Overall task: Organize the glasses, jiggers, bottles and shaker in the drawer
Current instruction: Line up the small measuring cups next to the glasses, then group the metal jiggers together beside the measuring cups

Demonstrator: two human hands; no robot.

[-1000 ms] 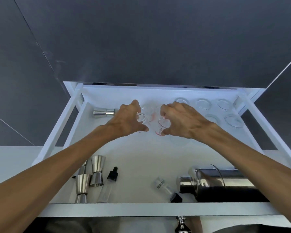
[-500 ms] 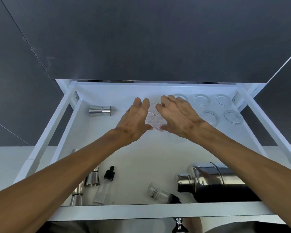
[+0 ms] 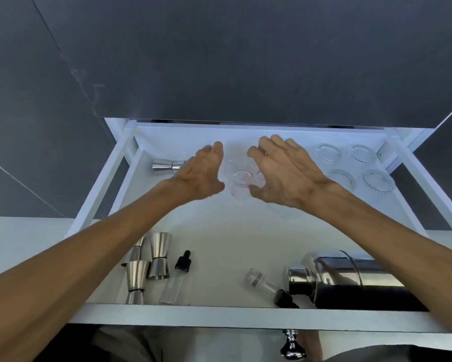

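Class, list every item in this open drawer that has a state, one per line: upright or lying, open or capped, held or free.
White drawer: pulled open.
Steel cocktail shaker: lying, capped.
Clear dropper bottle, black bulb: lying, capped.
Clear labelled bottle, black cap: lying, capped.
Steel jigger at back left: lying.
Ribbed clear glasses: upright.
Small clear measuring glasses: upright, free.
Left hand: open.
Right hand: open.

two bare forearms, unsleeved to the frame edge; left hand [image 3: 202,173] without jewellery or glove; right hand [image 3: 284,176] ungloved, with a thin band visible on one finger; veins and tendons raised across the backs.
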